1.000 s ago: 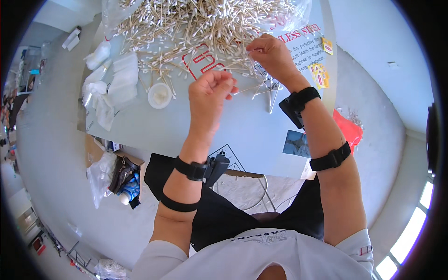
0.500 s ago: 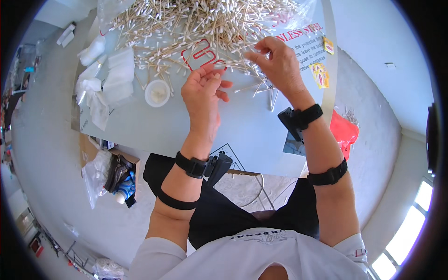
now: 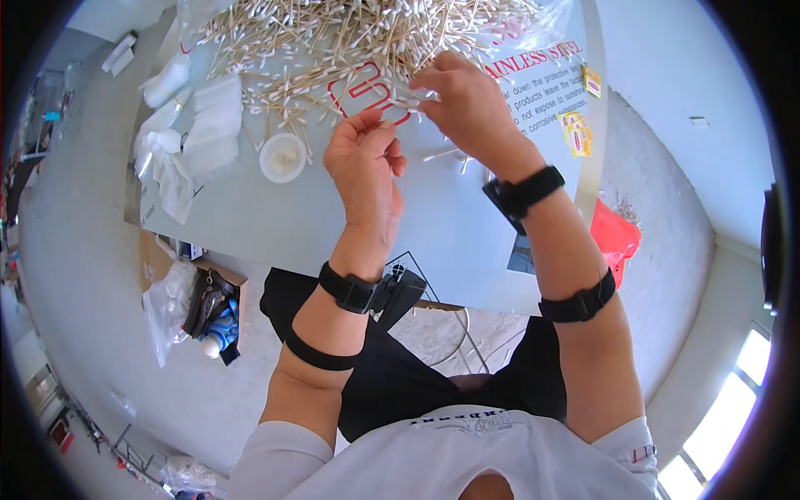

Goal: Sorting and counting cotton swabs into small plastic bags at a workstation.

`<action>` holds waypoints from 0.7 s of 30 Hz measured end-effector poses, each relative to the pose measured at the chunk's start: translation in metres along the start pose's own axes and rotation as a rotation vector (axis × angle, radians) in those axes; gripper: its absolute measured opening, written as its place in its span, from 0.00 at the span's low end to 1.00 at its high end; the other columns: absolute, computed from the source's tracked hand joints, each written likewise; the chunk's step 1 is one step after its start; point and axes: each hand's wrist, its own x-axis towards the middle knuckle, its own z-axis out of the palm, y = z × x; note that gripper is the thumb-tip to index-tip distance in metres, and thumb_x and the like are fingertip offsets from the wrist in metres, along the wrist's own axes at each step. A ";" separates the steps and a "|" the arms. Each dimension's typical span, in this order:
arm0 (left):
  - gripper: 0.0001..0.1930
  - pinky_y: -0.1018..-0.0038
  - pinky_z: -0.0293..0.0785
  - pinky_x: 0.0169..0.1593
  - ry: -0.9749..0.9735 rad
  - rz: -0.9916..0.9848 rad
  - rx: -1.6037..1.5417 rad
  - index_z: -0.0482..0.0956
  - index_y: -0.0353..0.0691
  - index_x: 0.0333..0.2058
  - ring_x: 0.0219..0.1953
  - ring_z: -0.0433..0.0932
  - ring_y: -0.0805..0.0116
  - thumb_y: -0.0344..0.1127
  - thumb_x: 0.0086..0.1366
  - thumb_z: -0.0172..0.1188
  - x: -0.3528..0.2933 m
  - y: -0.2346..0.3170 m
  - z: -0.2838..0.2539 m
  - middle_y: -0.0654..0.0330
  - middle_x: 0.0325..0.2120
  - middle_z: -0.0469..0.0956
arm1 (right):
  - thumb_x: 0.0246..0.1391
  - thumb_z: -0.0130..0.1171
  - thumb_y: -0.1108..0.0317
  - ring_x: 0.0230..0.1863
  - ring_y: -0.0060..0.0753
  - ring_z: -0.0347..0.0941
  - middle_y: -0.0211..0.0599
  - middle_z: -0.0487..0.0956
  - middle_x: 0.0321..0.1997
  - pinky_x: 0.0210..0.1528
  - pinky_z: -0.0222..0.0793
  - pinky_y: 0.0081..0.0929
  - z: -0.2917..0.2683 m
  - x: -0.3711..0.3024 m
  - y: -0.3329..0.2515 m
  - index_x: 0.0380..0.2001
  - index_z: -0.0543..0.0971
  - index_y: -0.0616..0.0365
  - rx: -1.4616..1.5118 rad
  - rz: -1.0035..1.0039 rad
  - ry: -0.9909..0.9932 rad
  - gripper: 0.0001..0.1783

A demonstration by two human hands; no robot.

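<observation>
A big heap of cotton swabs (image 3: 333, 37) with thin wooden sticks and white tips covers the far part of the grey table (image 3: 275, 233). My right hand (image 3: 468, 104) is at the heap's near edge, thumb and fingers pinched together; swab tips and sticks lie around its fingertips, but its hold is not distinct. Just left of it, my left hand (image 3: 362, 154) has its thumb against a bent forefinger, the other fingers curled; anything in that pinch is too small to make out. A round white dish (image 3: 282, 158) with pale contents stands left of my left hand.
Clear packs of white material (image 3: 212, 125) lie at the table's left. Small yellow packets (image 3: 577, 133) sit near its right edge. Below the left edge is a cardboard box (image 3: 233, 287) holding a dark bag and a bottle; a red bag (image 3: 615, 233) is beyond the right edge.
My right hand has moved left and turned, its fingers now close to the left hand's fingertips. My left thumb and forefinger have drawn together, with the hand nearly in place.
</observation>
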 end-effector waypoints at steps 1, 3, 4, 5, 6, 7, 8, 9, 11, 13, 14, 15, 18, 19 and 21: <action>0.06 0.83 0.59 0.17 -0.011 -0.015 0.003 0.71 0.36 0.32 0.18 0.66 0.79 0.22 0.54 0.54 0.001 0.000 0.000 0.64 0.20 0.71 | 0.38 0.55 0.73 0.31 0.45 0.73 0.38 0.74 0.29 0.31 0.69 0.38 0.004 0.004 0.000 0.24 0.79 0.54 -0.092 -0.002 -0.085 0.06; 0.05 0.82 0.60 0.18 -0.028 -0.015 0.015 0.71 0.35 0.32 0.19 0.67 0.78 0.22 0.55 0.54 0.002 0.000 -0.002 0.64 0.20 0.71 | 0.40 0.55 0.74 0.30 0.41 0.74 0.37 0.75 0.28 0.30 0.69 0.36 0.004 0.010 0.002 0.24 0.79 0.55 -0.030 0.004 -0.061 0.05; 0.04 0.81 0.62 0.20 -0.046 -0.015 0.028 0.72 0.35 0.32 0.20 0.68 0.77 0.22 0.56 0.54 0.002 0.000 -0.003 0.64 0.20 0.71 | 0.41 0.56 0.75 0.29 0.38 0.75 0.36 0.76 0.27 0.30 0.70 0.34 0.003 0.013 0.003 0.24 0.79 0.56 0.031 0.011 -0.036 0.04; 0.04 0.81 0.62 0.20 -0.045 -0.015 0.026 0.72 0.35 0.32 0.20 0.68 0.77 0.22 0.56 0.54 0.002 0.000 -0.003 0.64 0.20 0.71 | 0.41 0.56 0.75 0.29 0.38 0.75 0.36 0.76 0.27 0.30 0.70 0.34 0.002 0.016 0.007 0.24 0.79 0.56 0.031 0.009 -0.038 0.04; 0.04 0.81 0.62 0.20 -0.052 -0.005 0.019 0.72 0.35 0.32 0.20 0.68 0.77 0.23 0.56 0.54 0.003 -0.001 -0.003 0.64 0.20 0.71 | 0.43 0.56 0.76 0.28 0.32 0.75 0.35 0.78 0.27 0.29 0.70 0.30 -0.002 0.020 0.010 0.23 0.78 0.58 0.356 0.128 0.084 0.02; 0.05 0.81 0.62 0.20 -0.060 0.005 0.012 0.72 0.35 0.32 0.20 0.68 0.77 0.23 0.56 0.54 0.003 -0.001 -0.003 0.64 0.21 0.71 | 0.44 0.57 0.76 0.27 0.27 0.75 0.33 0.79 0.26 0.29 0.70 0.25 -0.006 0.021 0.013 0.22 0.78 0.60 0.680 0.247 0.207 0.02; 0.05 0.81 0.62 0.20 -0.061 0.005 0.010 0.72 0.35 0.32 0.20 0.68 0.77 0.23 0.56 0.54 0.002 0.000 -0.002 0.64 0.21 0.71 | 0.48 0.58 0.75 0.26 0.19 0.73 0.34 0.80 0.27 0.30 0.69 0.16 -0.017 0.022 0.019 0.23 0.77 0.64 0.825 0.329 0.287 0.04; 0.04 0.80 0.63 0.21 -0.069 0.037 0.003 0.72 0.34 0.32 0.20 0.68 0.77 0.23 0.56 0.54 0.000 0.001 -0.001 0.64 0.21 0.71 | 0.48 0.58 0.75 0.26 0.20 0.73 0.35 0.79 0.27 0.30 0.69 0.16 -0.026 0.020 0.022 0.24 0.77 0.64 1.000 0.409 0.366 0.04; 0.04 0.80 0.63 0.21 -0.082 0.067 -0.007 0.72 0.34 0.32 0.20 0.69 0.77 0.23 0.56 0.54 -0.001 0.001 0.000 0.64 0.21 0.71 | 0.49 0.57 0.74 0.25 0.19 0.72 0.38 0.79 0.27 0.28 0.69 0.14 -0.040 0.014 0.023 0.27 0.76 0.67 1.258 0.562 0.500 0.05; 0.02 0.83 0.61 0.18 -0.107 0.166 0.006 0.72 0.34 0.30 0.18 0.68 0.79 0.26 0.59 0.54 0.000 0.000 0.002 0.63 0.20 0.72 | 0.49 0.57 0.73 0.24 0.18 0.71 0.37 0.79 0.26 0.27 0.68 0.13 -0.048 0.001 0.017 0.27 0.76 0.66 1.226 0.590 0.378 0.05; 0.02 0.83 0.61 0.18 -0.109 0.168 0.006 0.72 0.34 0.30 0.18 0.68 0.79 0.26 0.59 0.54 -0.002 -0.001 0.003 0.63 0.20 0.72 | 0.49 0.58 0.73 0.23 0.17 0.70 0.36 0.78 0.26 0.26 0.67 0.13 -0.051 -0.007 0.012 0.27 0.77 0.66 1.193 0.619 0.254 0.06; 0.05 0.83 0.62 0.18 -0.171 0.139 0.067 0.72 0.33 0.31 0.18 0.68 0.79 0.29 0.61 0.53 -0.007 -0.002 0.011 0.63 0.21 0.73 | 0.48 0.59 0.71 0.21 0.15 0.68 0.32 0.77 0.24 0.25 0.65 0.13 -0.048 -0.018 0.009 0.27 0.78 0.64 1.117 0.619 0.155 0.06; 0.10 0.83 0.61 0.19 -0.375 0.060 0.182 0.73 0.33 0.32 0.17 0.66 0.80 0.35 0.65 0.49 -0.014 -0.009 0.008 0.65 0.19 0.71 | 0.46 0.60 0.74 0.21 0.12 0.65 0.27 0.76 0.21 0.24 0.61 0.13 -0.034 -0.039 -0.026 0.28 0.79 0.65 1.100 0.701 0.060 0.05; 0.12 0.82 0.61 0.19 -0.519 0.002 0.234 0.73 0.33 0.33 0.16 0.64 0.80 0.38 0.67 0.47 -0.014 -0.010 0.007 0.67 0.17 0.69 | 0.46 0.60 0.74 0.21 0.12 0.65 0.27 0.76 0.20 0.24 0.61 0.13 -0.027 -0.045 -0.033 0.28 0.79 0.65 1.033 0.701 0.059 0.05; 0.13 0.83 0.58 0.18 -0.409 -0.071 0.257 0.73 0.33 0.33 0.15 0.60 0.81 0.38 0.67 0.47 -0.014 -0.010 0.005 0.69 0.16 0.65 | 0.45 0.59 0.75 0.22 0.16 0.66 0.30 0.76 0.21 0.25 0.63 0.16 -0.022 -0.053 -0.037 0.30 0.79 0.66 0.919 0.686 0.072 0.07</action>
